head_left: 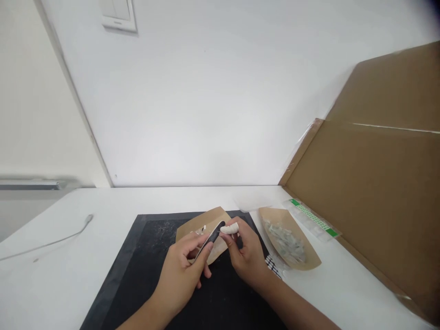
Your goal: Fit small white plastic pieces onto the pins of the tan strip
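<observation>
My left hand (185,270) is closed round a slim dark nail file (210,238) that slants up to the right. My right hand (245,254) pinches a small pale piece (229,228) against the file's upper end; its forefinger wears a white finger cot. Both hands hover above a black mat (144,266) and a brown paper tray (202,222) with a few small white bits on it.
A second brown paper tray (309,261) holding several small clear pieces lies right of the mat. Behind it sits a clear packet with green labels (314,220). A large cardboard sheet (378,174) leans at the right. A thin white cable (55,240) lies on the white table (68,284) at left.
</observation>
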### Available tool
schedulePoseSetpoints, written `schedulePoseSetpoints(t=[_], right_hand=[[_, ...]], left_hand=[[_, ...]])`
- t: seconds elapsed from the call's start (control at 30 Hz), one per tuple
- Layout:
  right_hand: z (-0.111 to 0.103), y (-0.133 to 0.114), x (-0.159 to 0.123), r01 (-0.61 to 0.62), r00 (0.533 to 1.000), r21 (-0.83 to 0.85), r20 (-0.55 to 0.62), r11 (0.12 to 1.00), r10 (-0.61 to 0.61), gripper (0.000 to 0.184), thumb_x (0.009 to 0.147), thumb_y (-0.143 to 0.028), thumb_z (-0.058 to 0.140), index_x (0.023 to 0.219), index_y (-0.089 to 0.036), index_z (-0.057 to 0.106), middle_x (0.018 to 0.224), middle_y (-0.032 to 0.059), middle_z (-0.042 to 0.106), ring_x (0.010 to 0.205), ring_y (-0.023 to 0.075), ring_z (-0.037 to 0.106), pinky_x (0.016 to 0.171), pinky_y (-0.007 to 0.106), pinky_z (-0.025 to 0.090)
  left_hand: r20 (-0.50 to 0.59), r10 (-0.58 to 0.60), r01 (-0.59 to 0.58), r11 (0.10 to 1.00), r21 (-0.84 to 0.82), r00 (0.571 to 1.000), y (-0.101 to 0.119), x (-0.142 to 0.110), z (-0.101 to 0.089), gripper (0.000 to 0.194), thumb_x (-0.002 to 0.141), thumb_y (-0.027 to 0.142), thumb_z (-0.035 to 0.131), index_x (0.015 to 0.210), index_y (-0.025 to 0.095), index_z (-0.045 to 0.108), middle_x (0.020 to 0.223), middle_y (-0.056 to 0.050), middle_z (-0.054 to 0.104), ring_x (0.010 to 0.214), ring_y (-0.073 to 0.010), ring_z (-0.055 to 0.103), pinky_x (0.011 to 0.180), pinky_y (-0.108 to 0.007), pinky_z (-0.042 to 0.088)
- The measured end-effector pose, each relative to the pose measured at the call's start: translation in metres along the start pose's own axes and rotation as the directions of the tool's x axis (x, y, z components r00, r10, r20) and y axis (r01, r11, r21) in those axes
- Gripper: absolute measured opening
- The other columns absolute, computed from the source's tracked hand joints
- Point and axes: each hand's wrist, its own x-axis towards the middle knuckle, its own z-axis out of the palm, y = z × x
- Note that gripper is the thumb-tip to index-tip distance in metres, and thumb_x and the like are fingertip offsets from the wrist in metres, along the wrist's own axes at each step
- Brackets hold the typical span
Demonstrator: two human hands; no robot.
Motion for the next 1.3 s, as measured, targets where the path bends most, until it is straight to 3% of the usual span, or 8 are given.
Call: schedulePoseSetpoints(t=[0.13, 0.3, 0.43, 0.6, 0.73, 1.0, 1.2, 1.3], right_hand=[[-0.003, -0.001, 0.003, 0.112, 0.994, -0.100, 0.014, 0.989, -0.111, 0.007, 0.101, -0.019, 0.058, 0.098, -0.024, 0.063, 0.090, 0.0038, 0.062, 0.080, 0.0186, 0.058, 0.070, 0.032, 0.050], [-0.004, -0.001, 0.005, 0.140, 0.990, -0.158, 0.028, 0.978, -0.137, 0.013, 0.101, -0.017, 0.057, 0.105, -0.026, 0.066, 0.095, 0.0054, 0.066, 0.084, 0.0204, 0.062, 0.072, 0.034, 0.053], [-0.001, 0.000, 0.002, 0.182, 0.983, -0.186, 0.070, 0.965, -0.172, 0.012, 0.099, -0.014, 0.058, 0.099, -0.025, 0.062, 0.095, 0.0057, 0.066, 0.087, 0.0216, 0.063, 0.074, 0.035, 0.053], [0.009, 0.002, -0.001, 0.194, 0.981, -0.369, 0.067, 0.909, -0.182, 0.013, 0.097, -0.015, 0.060, 0.092, -0.025, 0.052, 0.089, 0.0055, 0.063, 0.081, 0.0234, 0.059, 0.074, 0.037, 0.046], [0.015, 0.002, 0.003, 0.209, 0.978, -0.462, 0.087, 0.862, -0.191, 0.017, 0.099, -0.017, 0.057, 0.089, -0.025, 0.046, 0.083, 0.0034, 0.060, 0.076, 0.0228, 0.055, 0.072, 0.036, 0.038], [0.017, 0.001, 0.007, 0.209, 0.978, -0.424, 0.087, 0.881, -0.190, 0.016, 0.101, -0.015, 0.051, 0.089, -0.025, 0.045, 0.088, 0.0044, 0.061, 0.076, 0.0221, 0.052, 0.073, 0.036, 0.035], [0.018, -0.002, 0.005, 0.285, 0.958, -0.441, 0.165, 0.851, -0.235, 0.014, 0.100, -0.015, 0.050, 0.090, -0.024, 0.046, 0.087, 0.0054, 0.060, 0.076, 0.0224, 0.051, 0.072, 0.037, 0.035], [0.019, -0.001, 0.007, 0.271, 0.962, -0.475, 0.111, 0.837, -0.248, 0.016, 0.101, -0.014, 0.050, 0.089, -0.023, 0.045, 0.084, 0.0053, 0.060, 0.073, 0.0214, 0.051, 0.070, 0.037, 0.033]], left_hand=[[0.002, 0.006, -0.006, 0.999, -0.037, 1.000, 0.002, 0.000, -0.001, 0.041, 0.098, 0.048, 0.063, 0.128, 0.022, 0.076, 0.088, -0.004, 0.065, 0.049, -0.0090, 0.064, 0.035, -0.016, 0.049], [-0.010, 0.040, -0.041, 0.999, -0.017, 0.999, 0.003, 0.000, -0.001, 0.038, 0.100, 0.045, 0.061, 0.129, 0.025, 0.074, 0.094, -0.005, 0.066, 0.052, -0.0106, 0.067, 0.034, -0.016, 0.049], [-0.028, 0.068, -0.067, 0.998, 0.004, 0.997, 0.001, 0.000, -0.001, 0.035, 0.101, 0.042, 0.060, 0.130, 0.027, 0.074, 0.093, -0.004, 0.067, 0.051, -0.0099, 0.066, 0.034, -0.015, 0.049], [-0.041, 0.022, -0.023, 1.000, -0.011, 0.999, -0.004, 0.000, -0.001, 0.034, 0.099, 0.043, 0.062, 0.125, 0.028, 0.077, 0.096, -0.004, 0.067, 0.048, -0.0095, 0.066, 0.031, -0.015, 0.047], [-0.053, -0.023, 0.021, 0.999, -0.034, 0.998, -0.003, 0.002, -0.003, 0.036, 0.099, 0.044, 0.061, 0.126, 0.026, 0.077, 0.086, -0.002, 0.063, 0.046, -0.0094, 0.065, 0.031, -0.015, 0.047], [-0.067, -0.001, 0.001, 1.000, -0.008, 0.998, 0.002, 0.003, -0.005, 0.035, 0.099, 0.042, 0.062, 0.124, 0.025, 0.078, 0.080, 0.000, 0.059, 0.044, -0.0087, 0.064, 0.031, -0.015, 0.046], [-0.067, -0.026, 0.026, 1.000, -0.004, 0.997, 0.001, 0.002, -0.005, 0.035, 0.098, 0.043, 0.062, 0.120, 0.022, 0.080, 0.089, -0.003, 0.066, 0.045, -0.0079, 0.065, 0.030, -0.013, 0.044], [-0.052, -0.024, 0.026, 0.999, 0.025, 0.998, 0.004, 0.002, -0.005, 0.034, 0.099, 0.042, 0.061, 0.118, 0.022, 0.080, 0.089, -0.003, 0.066, 0.046, -0.0074, 0.065, 0.032, -0.013, 0.045]])
